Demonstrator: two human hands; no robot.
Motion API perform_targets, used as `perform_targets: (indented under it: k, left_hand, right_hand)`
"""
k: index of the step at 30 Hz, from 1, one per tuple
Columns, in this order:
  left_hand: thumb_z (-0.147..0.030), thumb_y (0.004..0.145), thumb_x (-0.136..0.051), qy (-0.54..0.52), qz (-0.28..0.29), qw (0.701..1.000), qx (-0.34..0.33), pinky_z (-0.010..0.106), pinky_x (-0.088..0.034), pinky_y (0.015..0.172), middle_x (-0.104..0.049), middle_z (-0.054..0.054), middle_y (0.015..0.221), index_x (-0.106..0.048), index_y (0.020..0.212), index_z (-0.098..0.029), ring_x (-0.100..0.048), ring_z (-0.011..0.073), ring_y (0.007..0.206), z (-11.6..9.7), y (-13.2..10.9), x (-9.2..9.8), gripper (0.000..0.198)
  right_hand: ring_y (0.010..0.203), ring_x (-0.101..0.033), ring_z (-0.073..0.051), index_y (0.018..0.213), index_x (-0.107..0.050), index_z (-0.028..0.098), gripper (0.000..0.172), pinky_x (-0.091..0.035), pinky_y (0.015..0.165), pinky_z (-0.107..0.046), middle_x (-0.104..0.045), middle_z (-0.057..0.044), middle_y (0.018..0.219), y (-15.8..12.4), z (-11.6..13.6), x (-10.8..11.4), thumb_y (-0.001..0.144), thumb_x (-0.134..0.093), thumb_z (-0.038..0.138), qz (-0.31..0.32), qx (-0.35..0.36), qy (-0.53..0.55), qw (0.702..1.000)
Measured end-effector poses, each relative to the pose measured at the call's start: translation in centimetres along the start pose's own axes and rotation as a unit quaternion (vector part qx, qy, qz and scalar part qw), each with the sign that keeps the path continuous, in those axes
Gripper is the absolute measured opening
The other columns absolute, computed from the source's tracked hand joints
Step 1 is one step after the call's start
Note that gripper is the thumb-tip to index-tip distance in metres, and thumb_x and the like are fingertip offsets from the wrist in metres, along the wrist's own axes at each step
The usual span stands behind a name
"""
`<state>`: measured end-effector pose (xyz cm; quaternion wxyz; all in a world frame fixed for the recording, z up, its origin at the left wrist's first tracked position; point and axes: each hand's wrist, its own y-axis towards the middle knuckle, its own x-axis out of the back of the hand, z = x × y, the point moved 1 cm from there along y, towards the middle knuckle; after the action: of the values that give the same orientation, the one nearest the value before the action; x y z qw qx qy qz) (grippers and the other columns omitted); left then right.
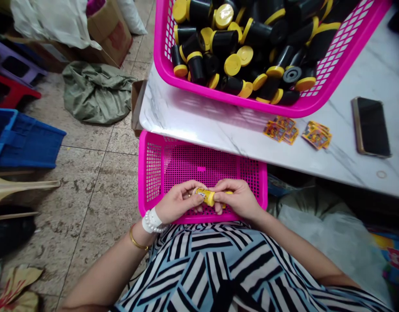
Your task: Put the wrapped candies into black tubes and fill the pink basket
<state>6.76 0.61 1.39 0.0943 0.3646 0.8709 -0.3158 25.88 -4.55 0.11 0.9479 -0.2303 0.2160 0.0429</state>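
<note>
A small canister (204,196) with a yellow printed label and a yellow end lies sideways between my hands. My left hand (176,200) is closed around its labelled body. At the yellow end, my right hand (238,197) pinches with thumb and finger; a bit of yellow shows behind those fingers, too hidden to make out. Both hands are above a pink mesh basket (199,149) in front of my lap. On the table, a larger pink basket (193,89) is heaped with black canisters (197,67) that have yellow caps.
Two small piles of orange printed stickers (281,129) lie on the white marbled table (232,130), with a phone (371,126) to their right. A blue crate (27,138), a green cloth sack (95,93) and a cardboard box (110,30) stand on the floor to the left.
</note>
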Motion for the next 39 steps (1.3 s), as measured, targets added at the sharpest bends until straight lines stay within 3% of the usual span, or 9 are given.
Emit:
perform_targets:
  k: [4, 7, 10, 15, 22, 30, 34, 36, 39]
  left_hand:
    - [-0.043, 0.081, -0.071, -0.049, -0.011, 0.998, 0.026, 0.022, -0.047, 0.057, -0.065, 0.002, 0.072, -0.060, 0.104, -0.014, -0.059, 0.0099, 0.056, 0.6, 0.2, -0.2, 0.039]
    - [-0.049, 0.083, -0.067, -0.052, -0.030, 0.997, 0.038, 0.018, -0.037, 0.047, -0.061, -0.001, 0.062, -0.058, 0.099, -0.014, -0.051, 0.0070, 0.046, 0.9, 0.4, -0.3, 0.039]
    - [-0.054, 0.082, -0.065, -0.007, -0.052, 0.997, 0.055, 0.018, -0.031, 0.042, -0.056, -0.004, 0.055, -0.058, 0.096, -0.015, -0.046, 0.0065, 0.041, 0.7, 0.6, -0.2, 0.042]
    - [-0.054, 0.077, -0.072, 0.035, -0.083, 0.996, 0.028, 0.024, -0.044, 0.049, -0.063, -0.001, 0.064, -0.053, 0.119, -0.019, -0.059, 0.0139, 0.052, 0.4, 0.9, -0.2, 0.059]
    - [-0.041, 0.073, -0.080, -0.183, -0.070, 0.979, 0.052, 0.019, -0.044, 0.057, -0.059, 0.002, 0.072, -0.067, 0.085, -0.012, -0.051, 0.0079, 0.061, 0.1, 1.1, -2.6, 0.034]
    - [-0.040, 0.068, -0.084, -0.256, -0.098, 0.960, 0.065, 0.017, -0.029, 0.045, -0.052, 0.000, 0.065, -0.067, 0.073, -0.009, -0.037, 0.0043, 0.053, 1.0, 1.5, -3.1, 0.036]
    - [-0.042, 0.069, -0.083, -0.166, -0.140, 0.975, 0.047, 0.018, -0.031, 0.045, -0.049, -0.003, 0.057, -0.067, 0.078, -0.010, -0.040, 0.0052, 0.050, 1.2, 1.2, -2.3, 0.036]
    - [-0.042, 0.071, -0.082, -0.118, -0.172, 0.978, 0.029, 0.019, -0.033, 0.045, -0.055, -0.002, 0.061, -0.068, 0.098, -0.012, -0.043, 0.0062, 0.049, 1.1, 1.0, -1.6, 0.043]
    - [-0.043, 0.069, -0.082, -0.117, -0.225, 0.967, 0.014, 0.022, -0.037, 0.045, -0.067, 0.006, 0.082, -0.055, 0.128, -0.015, -0.048, 0.0087, 0.052, 1.1, 0.6, -0.8, 0.070]
  right_hand:
    - [0.049, -0.066, -0.011, 0.105, -0.072, 0.019, 0.034, -0.057, 0.049, -0.023, -0.072, 0.000, 0.069, -0.3, 0.0, -0.7, 0.074, -0.079, 0.031, 0.013, 0.006, -0.039, 0.999]
    - [0.056, -0.064, -0.009, 0.108, -0.072, 0.023, 0.036, -0.055, 0.053, -0.021, -0.073, 0.001, 0.077, -0.5, 0.3, -1.1, 0.073, -0.080, 0.029, 0.018, 0.091, -0.155, 0.984]
    - [0.058, -0.062, -0.010, 0.092, -0.075, 0.021, 0.021, -0.051, 0.055, -0.020, -0.072, 0.000, 0.072, -0.3, 0.4, -0.9, 0.075, -0.079, 0.032, -0.036, 0.239, -0.282, 0.928]
    - [0.053, -0.063, -0.012, 0.085, -0.073, 0.022, 0.018, -0.050, 0.052, -0.021, -0.071, -0.001, 0.064, 0.2, 0.3, -0.2, 0.087, -0.066, 0.038, -0.066, 0.377, -0.415, 0.825]
    - [0.055, -0.061, -0.012, 0.093, -0.071, 0.020, 0.015, -0.048, 0.052, -0.021, -0.068, -0.003, 0.065, -0.5, 0.4, -0.7, 0.093, -0.058, 0.028, -0.071, 0.456, -0.457, 0.760]
    - [0.056, -0.057, -0.012, 0.103, -0.071, 0.020, 0.017, -0.045, 0.053, -0.024, -0.065, -0.003, 0.065, -0.6, -1.8, -0.9, 0.093, -0.057, 0.023, -0.114, 0.433, -0.542, 0.711]
    - [0.059, -0.062, -0.013, 0.102, -0.070, 0.017, 0.023, -0.049, 0.058, -0.024, -0.070, -0.004, 0.071, -0.7, 1.1, 0.1, 0.093, -0.060, 0.036, -0.124, 0.411, -0.564, 0.705]
    - [0.062, -0.065, -0.014, 0.103, -0.071, 0.016, 0.027, -0.051, 0.063, -0.024, -0.073, -0.005, 0.075, -0.7, 4.1, 1.9, 0.094, -0.059, 0.039, -0.186, 0.420, -0.587, 0.667]
    - [0.070, -0.068, -0.016, 0.111, -0.071, 0.014, 0.030, -0.049, 0.065, -0.025, -0.075, -0.009, 0.083, -0.2, 8.5, 5.6, 0.096, -0.055, 0.035, -0.330, 0.372, -0.660, 0.563]
